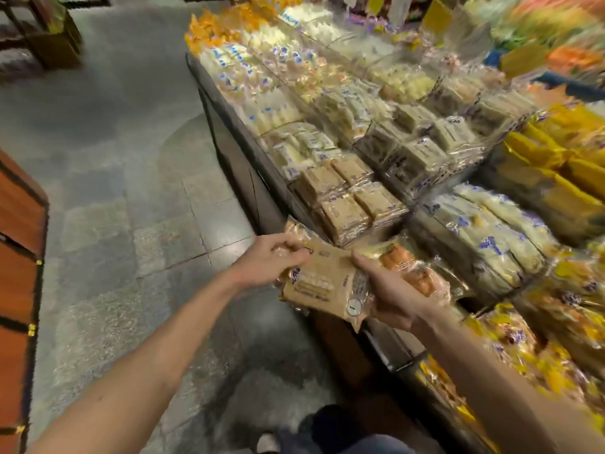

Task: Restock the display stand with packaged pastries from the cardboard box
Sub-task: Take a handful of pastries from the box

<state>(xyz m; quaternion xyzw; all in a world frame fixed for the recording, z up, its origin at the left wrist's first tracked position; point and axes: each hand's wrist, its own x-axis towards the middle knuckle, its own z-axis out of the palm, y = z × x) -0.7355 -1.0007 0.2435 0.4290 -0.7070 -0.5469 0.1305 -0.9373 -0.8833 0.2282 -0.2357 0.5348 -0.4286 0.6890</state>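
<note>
**Pastry packet held in both hands at the near edge of the display stand**

Item under handling: 1 tan packaged pastry (322, 283), clear-wrapped, with blue print and a round label near its lower corner. It is off the shelf, held in the air just in front of the near corner of the display stand (235, 149).

Left hand (271, 262): its fingers (288, 249) are curled over the packet's upper left edge, and the hand grips it there. Right hand (393, 299): the palm is under the packet's right end and the thumb lies across the top, so it grips the same packet. An orange-brown pastry pack (415, 270) lies just beside this hand; whether the hand touches it cannot be told.

Stand contents, near to far:
- Tan packets (347, 198) of like colour, stacked in 2 rows just beyond the held packet.
- White packets with blue print (484, 237) to the right of those.
- Yellow packets (556, 158) further right, blurred.
- Pale packets (262, 83) along the far rows; the print cannot be read.

Surroundings: grey tiled floor (131, 191) — an orange-brown cabinet (19, 224) with dark bands stands at its left edge. A dark shoe (330, 424) shows at the bottom of the view.
</note>
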